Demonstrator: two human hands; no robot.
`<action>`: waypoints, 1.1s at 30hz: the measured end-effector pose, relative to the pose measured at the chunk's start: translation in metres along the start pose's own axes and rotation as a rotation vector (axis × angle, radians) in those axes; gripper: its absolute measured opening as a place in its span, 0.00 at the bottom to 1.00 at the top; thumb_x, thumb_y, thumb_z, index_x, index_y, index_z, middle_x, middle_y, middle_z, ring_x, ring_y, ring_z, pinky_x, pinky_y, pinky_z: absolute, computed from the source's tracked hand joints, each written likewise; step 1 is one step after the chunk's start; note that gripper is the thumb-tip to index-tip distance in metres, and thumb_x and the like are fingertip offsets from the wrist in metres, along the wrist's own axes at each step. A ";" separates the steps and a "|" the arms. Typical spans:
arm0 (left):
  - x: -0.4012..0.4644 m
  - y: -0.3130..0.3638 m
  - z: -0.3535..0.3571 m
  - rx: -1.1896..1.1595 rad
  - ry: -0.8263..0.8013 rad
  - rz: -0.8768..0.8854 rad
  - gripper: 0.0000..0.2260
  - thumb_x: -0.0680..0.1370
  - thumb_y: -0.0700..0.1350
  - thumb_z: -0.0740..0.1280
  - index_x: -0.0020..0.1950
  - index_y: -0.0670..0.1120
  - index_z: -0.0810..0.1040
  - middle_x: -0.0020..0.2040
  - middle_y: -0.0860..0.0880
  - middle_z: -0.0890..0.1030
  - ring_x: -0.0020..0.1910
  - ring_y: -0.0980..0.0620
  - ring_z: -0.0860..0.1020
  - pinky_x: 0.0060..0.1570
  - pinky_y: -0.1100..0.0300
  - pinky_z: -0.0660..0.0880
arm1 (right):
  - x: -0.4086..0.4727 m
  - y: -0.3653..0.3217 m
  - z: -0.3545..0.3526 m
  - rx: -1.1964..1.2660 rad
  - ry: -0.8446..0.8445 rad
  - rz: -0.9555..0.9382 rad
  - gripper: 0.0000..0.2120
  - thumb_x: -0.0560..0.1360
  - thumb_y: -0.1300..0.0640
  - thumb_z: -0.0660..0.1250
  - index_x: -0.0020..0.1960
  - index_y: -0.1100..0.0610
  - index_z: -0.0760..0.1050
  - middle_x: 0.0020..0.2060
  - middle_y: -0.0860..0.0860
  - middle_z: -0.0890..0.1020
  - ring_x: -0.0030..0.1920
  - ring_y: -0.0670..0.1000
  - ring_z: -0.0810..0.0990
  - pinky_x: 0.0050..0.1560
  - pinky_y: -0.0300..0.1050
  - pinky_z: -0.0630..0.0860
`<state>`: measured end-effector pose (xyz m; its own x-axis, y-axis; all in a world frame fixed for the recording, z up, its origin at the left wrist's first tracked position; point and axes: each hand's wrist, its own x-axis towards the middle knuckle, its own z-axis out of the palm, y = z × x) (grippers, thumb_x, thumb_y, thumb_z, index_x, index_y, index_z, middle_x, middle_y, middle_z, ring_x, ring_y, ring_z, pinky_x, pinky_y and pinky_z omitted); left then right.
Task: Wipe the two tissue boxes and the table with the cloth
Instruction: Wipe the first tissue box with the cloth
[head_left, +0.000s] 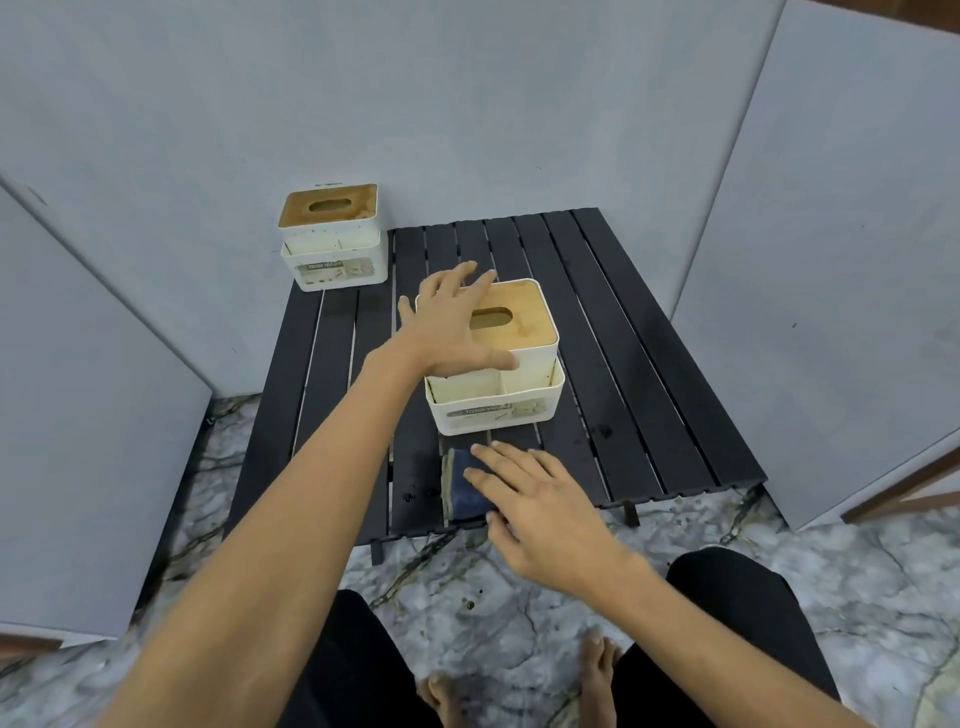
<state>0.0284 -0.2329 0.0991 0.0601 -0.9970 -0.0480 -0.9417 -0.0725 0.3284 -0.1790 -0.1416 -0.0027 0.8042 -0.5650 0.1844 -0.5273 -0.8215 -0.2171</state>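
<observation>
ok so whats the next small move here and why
Probably curl the right hand around the blue cloth and lift it to the near tissue box. The fingers lie flat on the cloth at the table front edge, not gripping it, while the left hand already rests on that box.

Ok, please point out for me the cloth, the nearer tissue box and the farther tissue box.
cloth (464, 488): head view, on its blue top face, left of the fingers.
nearer tissue box (519, 332): head view, on its wooden lid.
farther tissue box (332, 208): head view, on its stained wooden lid.
</observation>
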 end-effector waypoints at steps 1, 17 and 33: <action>-0.009 -0.003 0.001 -0.052 0.049 0.003 0.51 0.64 0.71 0.68 0.82 0.57 0.53 0.82 0.55 0.50 0.80 0.46 0.46 0.74 0.28 0.48 | -0.004 -0.005 0.005 -0.010 0.008 0.046 0.25 0.75 0.49 0.57 0.71 0.54 0.71 0.72 0.52 0.71 0.72 0.53 0.68 0.70 0.55 0.67; -0.134 -0.039 0.049 -0.459 0.384 -0.190 0.35 0.78 0.58 0.69 0.81 0.53 0.59 0.80 0.56 0.59 0.78 0.55 0.58 0.74 0.56 0.58 | -0.017 0.009 0.012 -0.037 -0.083 -0.015 0.28 0.78 0.50 0.51 0.77 0.54 0.63 0.76 0.49 0.65 0.77 0.51 0.59 0.75 0.53 0.48; -0.104 -0.045 0.067 -0.516 0.196 -0.229 0.46 0.73 0.64 0.72 0.83 0.51 0.52 0.82 0.53 0.57 0.79 0.53 0.59 0.76 0.48 0.62 | 0.040 0.083 -0.045 0.453 0.180 0.485 0.47 0.68 0.31 0.69 0.77 0.53 0.56 0.70 0.49 0.68 0.67 0.49 0.71 0.65 0.53 0.73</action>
<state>0.0420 -0.1245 0.0265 0.3487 -0.9371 -0.0122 -0.6182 -0.2398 0.7485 -0.2031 -0.2363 0.0301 0.4275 -0.8968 0.1138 -0.6180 -0.3818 -0.6872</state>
